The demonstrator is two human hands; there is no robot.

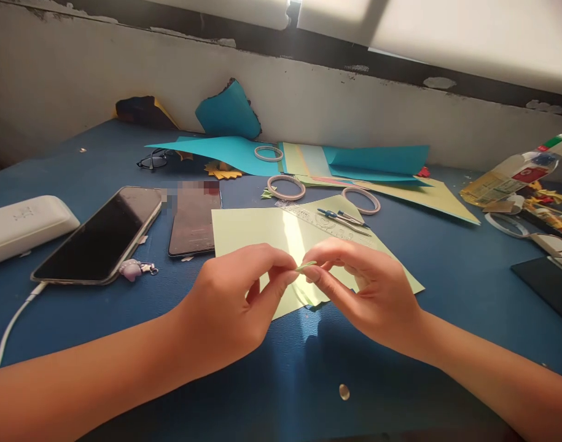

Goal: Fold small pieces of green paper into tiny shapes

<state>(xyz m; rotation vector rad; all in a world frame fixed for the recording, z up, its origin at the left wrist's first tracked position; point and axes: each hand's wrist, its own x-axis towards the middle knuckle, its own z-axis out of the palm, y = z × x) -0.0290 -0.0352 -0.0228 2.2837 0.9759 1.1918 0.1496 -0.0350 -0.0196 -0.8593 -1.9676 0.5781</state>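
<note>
Blue bench (400,399) up against a pale wall (78,67) — left hand (241,294) and right hand (373,288) both have their grip pinched on a little green strip (305,266), just below frame center, over a pale green sheet (244,227).

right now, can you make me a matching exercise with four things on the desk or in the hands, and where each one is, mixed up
Things
1. green piece
2. compass
3. charm
4. bottle

Places
A. beside the phone with the white cable
B. tilted, at the far right of the picture
C. pinched by the left hand and right hand
D. over the clear ruler

Pairs: 1-C, 2-D, 3-A, 4-B
</note>
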